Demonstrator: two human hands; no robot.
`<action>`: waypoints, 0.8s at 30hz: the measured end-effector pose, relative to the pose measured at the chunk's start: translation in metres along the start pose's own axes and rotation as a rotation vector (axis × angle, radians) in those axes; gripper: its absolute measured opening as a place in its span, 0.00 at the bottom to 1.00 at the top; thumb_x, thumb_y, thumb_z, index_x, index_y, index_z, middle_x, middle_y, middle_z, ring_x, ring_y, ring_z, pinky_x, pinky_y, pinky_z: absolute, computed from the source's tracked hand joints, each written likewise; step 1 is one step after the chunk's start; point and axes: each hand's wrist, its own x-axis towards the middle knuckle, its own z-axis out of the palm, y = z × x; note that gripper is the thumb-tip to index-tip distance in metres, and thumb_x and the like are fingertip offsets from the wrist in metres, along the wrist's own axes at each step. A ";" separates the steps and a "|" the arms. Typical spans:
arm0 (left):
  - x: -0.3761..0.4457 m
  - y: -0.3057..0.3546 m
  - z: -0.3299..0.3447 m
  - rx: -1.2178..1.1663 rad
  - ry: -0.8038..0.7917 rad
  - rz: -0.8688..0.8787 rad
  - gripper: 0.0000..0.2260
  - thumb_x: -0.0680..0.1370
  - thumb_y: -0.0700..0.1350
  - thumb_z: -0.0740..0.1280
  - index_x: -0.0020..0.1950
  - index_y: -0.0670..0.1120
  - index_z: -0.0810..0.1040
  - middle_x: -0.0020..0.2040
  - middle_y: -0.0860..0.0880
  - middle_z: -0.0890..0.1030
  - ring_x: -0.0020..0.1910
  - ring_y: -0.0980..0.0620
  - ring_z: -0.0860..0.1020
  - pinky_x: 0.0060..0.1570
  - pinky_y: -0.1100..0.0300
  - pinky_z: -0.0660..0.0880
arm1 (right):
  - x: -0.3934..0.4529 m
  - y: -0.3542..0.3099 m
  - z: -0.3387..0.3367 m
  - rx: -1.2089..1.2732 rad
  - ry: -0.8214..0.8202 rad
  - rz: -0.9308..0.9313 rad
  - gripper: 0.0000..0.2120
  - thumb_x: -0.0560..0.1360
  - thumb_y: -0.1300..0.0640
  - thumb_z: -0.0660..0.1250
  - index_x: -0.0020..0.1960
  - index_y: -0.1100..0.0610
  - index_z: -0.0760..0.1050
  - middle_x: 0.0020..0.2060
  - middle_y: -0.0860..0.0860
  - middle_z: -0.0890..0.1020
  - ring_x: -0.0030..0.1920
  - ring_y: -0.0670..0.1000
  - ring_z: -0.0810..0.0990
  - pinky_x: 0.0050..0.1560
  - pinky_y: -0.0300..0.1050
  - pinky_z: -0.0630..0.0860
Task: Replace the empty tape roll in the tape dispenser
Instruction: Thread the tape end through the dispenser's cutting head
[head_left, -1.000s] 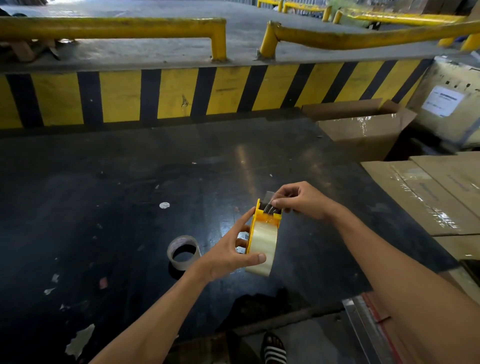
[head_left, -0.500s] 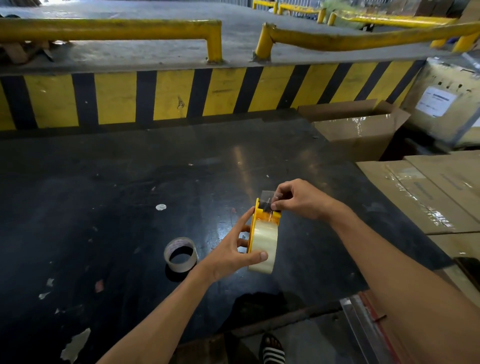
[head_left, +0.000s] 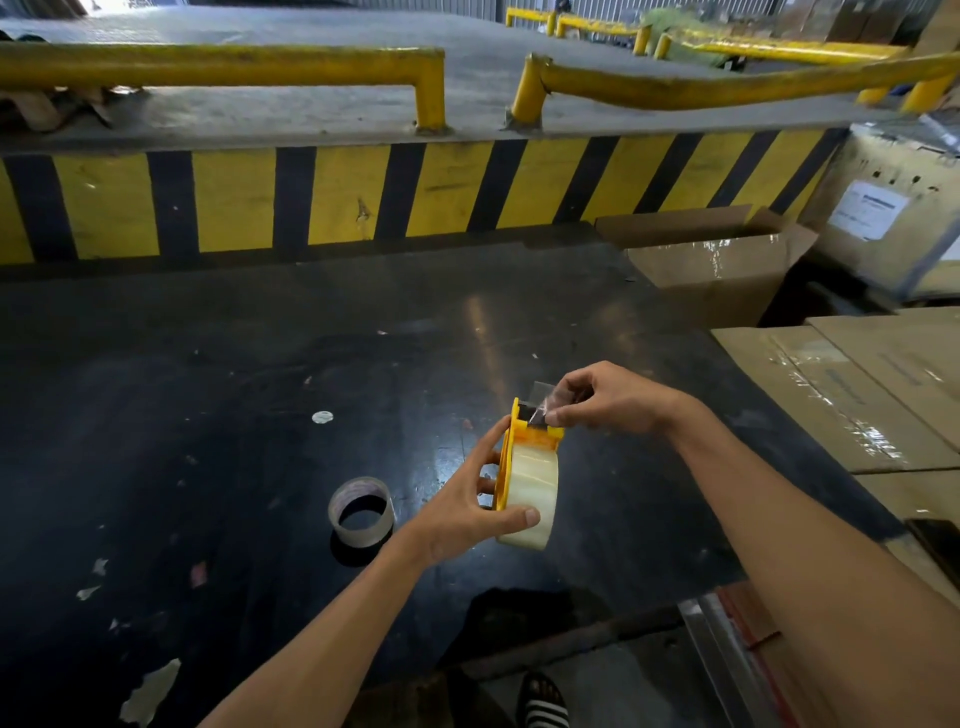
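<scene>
My left hand (head_left: 462, 512) holds a yellow tape dispenser (head_left: 511, 441) upright above the black table (head_left: 208, 389), thumb pressed on the full clear tape roll (head_left: 532, 488) seated in it. My right hand (head_left: 608, 397) pinches the loose end of the clear tape (head_left: 543, 402) at the dispenser's top, by the cutter. The empty tape roll (head_left: 362, 512), a thin ring, lies flat on the table to the left of my left wrist.
A yellow-and-black striped wall (head_left: 363, 192) with yellow rails runs behind the table. An open cardboard box (head_left: 711, 270) and flat taped cartons (head_left: 857, 395) sit at the right. Scraps of tape dot the table's left side. A sandalled foot (head_left: 543, 701) shows below the table edge.
My right hand has lifted the tape end a little up and to the right from the dispenser's top. The left hand keeps the dispenser in about the same place.
</scene>
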 end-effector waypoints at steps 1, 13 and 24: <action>0.000 0.000 0.000 -0.005 -0.003 0.005 0.48 0.66 0.58 0.78 0.78 0.67 0.53 0.70 0.50 0.68 0.65 0.46 0.75 0.63 0.41 0.79 | -0.001 0.001 0.000 0.020 -0.003 -0.001 0.11 0.74 0.49 0.72 0.51 0.56 0.82 0.44 0.52 0.84 0.40 0.44 0.79 0.34 0.35 0.73; 0.005 0.006 0.005 -0.146 -0.010 -0.019 0.54 0.62 0.60 0.80 0.78 0.67 0.49 0.73 0.53 0.66 0.68 0.48 0.73 0.67 0.43 0.76 | 0.011 -0.003 0.026 0.109 0.395 -0.089 0.09 0.79 0.52 0.66 0.47 0.57 0.77 0.40 0.52 0.84 0.43 0.51 0.84 0.49 0.53 0.83; 0.004 0.005 0.003 -0.181 -0.079 -0.001 0.48 0.64 0.56 0.79 0.75 0.68 0.53 0.72 0.54 0.68 0.69 0.48 0.73 0.63 0.50 0.79 | 0.019 -0.003 0.031 0.098 0.560 -0.040 0.10 0.78 0.53 0.67 0.42 0.58 0.77 0.38 0.56 0.83 0.42 0.56 0.83 0.44 0.56 0.81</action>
